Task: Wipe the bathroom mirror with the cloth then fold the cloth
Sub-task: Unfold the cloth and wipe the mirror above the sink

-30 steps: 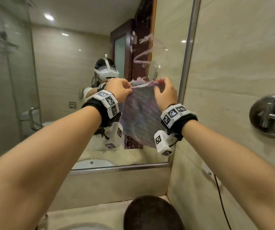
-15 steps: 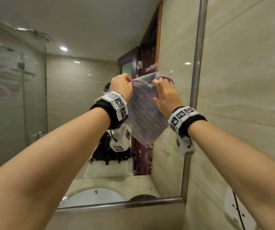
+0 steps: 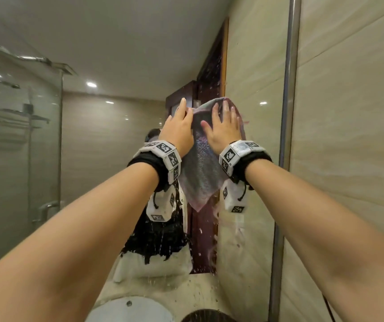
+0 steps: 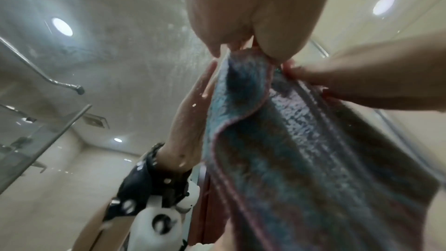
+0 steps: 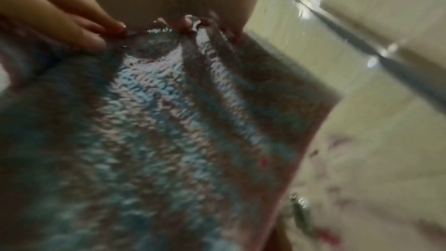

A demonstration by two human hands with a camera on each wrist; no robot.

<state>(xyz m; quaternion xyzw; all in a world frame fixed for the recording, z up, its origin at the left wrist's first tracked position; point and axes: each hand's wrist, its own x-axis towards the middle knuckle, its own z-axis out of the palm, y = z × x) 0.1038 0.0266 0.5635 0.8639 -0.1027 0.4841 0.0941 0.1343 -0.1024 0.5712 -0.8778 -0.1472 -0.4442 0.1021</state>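
Observation:
A damp grey-blue cloth with a pink hem (image 3: 200, 173) lies spread against the bathroom mirror (image 3: 107, 173), its lower corner hanging free. My left hand (image 3: 179, 126) presses the cloth's upper left edge to the glass with straight fingers; the left wrist view shows the cloth (image 4: 301, 150) running up under that palm. My right hand (image 3: 223, 126) lies flat on the cloth's upper right part with its fingers spread. In the right wrist view the wet cloth (image 5: 169, 131) fills the frame below the right fingertips (image 5: 185, 24). Droplets speckle the glass beneath the cloth.
The mirror's metal frame (image 3: 286, 140) runs down just right of my right wrist, with a beige tiled wall (image 3: 348, 147) beyond it. A white basin (image 3: 128, 307) and a dark round object (image 3: 209, 317) show at the bottom. The mirror reflects a glass shower screen on the left.
Both hands have moved up the mirror with the cloth. They went from pinching its top edge to lying flat on it against the glass. The view has tilted upward.

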